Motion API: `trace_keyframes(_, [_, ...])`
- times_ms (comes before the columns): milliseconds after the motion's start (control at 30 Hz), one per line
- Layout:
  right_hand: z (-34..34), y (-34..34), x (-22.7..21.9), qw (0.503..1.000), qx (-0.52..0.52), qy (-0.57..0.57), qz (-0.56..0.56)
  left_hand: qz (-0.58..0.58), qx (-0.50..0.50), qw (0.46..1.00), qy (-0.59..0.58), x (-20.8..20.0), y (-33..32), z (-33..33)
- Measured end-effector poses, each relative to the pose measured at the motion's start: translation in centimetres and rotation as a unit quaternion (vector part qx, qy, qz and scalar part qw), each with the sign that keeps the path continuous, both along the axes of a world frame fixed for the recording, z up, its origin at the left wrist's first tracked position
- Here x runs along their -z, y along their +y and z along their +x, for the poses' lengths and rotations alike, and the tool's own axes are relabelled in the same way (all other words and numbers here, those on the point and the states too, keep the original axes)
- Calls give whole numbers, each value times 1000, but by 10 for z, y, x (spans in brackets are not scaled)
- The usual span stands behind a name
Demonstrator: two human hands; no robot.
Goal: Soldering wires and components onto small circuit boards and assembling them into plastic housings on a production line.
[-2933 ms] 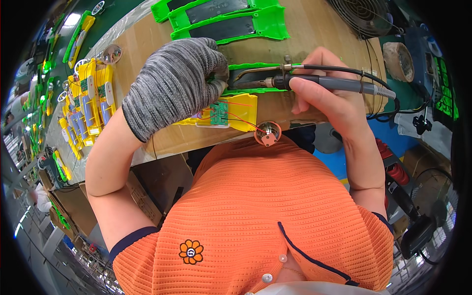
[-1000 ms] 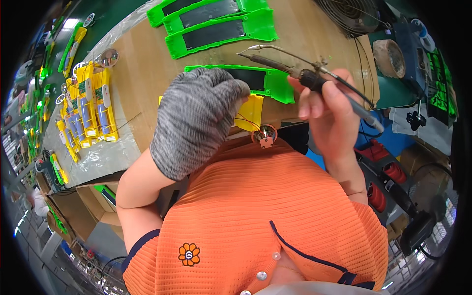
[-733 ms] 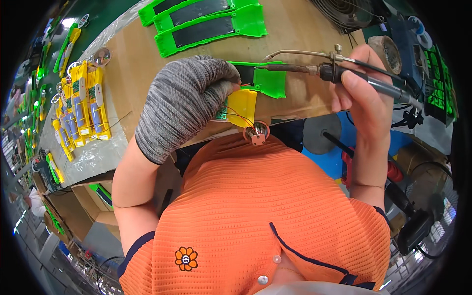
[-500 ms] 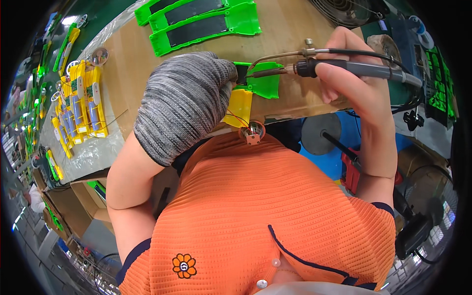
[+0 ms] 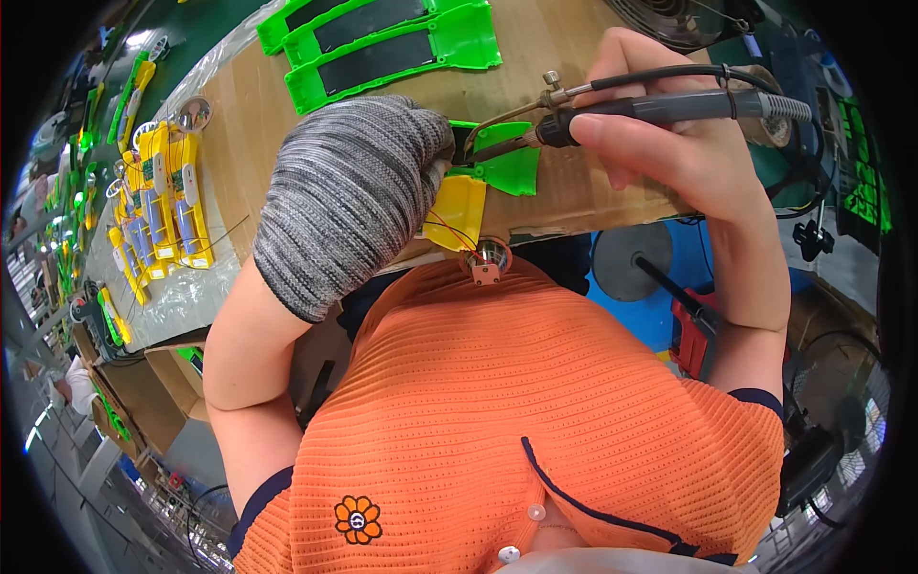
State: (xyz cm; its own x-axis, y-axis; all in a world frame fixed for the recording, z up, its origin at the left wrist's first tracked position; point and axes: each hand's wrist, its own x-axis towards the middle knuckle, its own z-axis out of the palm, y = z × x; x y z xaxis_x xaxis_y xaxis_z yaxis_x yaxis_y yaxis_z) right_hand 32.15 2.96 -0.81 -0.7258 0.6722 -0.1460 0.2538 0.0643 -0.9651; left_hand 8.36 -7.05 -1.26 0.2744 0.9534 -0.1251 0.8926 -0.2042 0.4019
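Note:
My left hand (image 5: 359, 191), in a grey-and-black striped knit glove, is closed at the left end of a green plastic shell (image 5: 512, 172). Its fingertips are hidden, so what they pinch does not show. In my bare right hand (image 5: 650, 134) is a soldering iron (image 5: 559, 129) with a thin curved metal tube (image 5: 507, 114) fixed along it. The iron's tip points down-left over the shell, close to my left fingertips. Just below lies a yellow plastic piece (image 5: 457, 210), with thin red and black wires running to a round silver lamp head (image 5: 490, 258) at the table's near edge.
Green shells with black panels (image 5: 378, 62) lie at the back of the cardboard-covered table (image 5: 574, 196). Several yellow assemblies with batteries and wires (image 5: 167, 210) sit at the left. A round fan-like grille (image 5: 669, 19) stands at the far right. Cables hang beyond my right hand.
My right hand has moved a little left and up, and the soldering iron now slants more steeply, its tip nearer my left fingers. The left hand has shifted slightly left.

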Motion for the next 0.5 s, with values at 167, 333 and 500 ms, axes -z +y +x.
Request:
trace_keyframes(167, [-1, 0, 3, 1000, 4, 10, -29, 17, 5, 1000, 6, -1, 2, 0])
trace_keyframes(333, [-2, 0, 5, 999, 9, 18, -36, 20, -19, 999, 17, -7, 3, 7])
trace_keyframes(500, [-3, 0, 4, 999, 1, 5, -36, 3, -11, 1000, 28, -12, 6, 8])
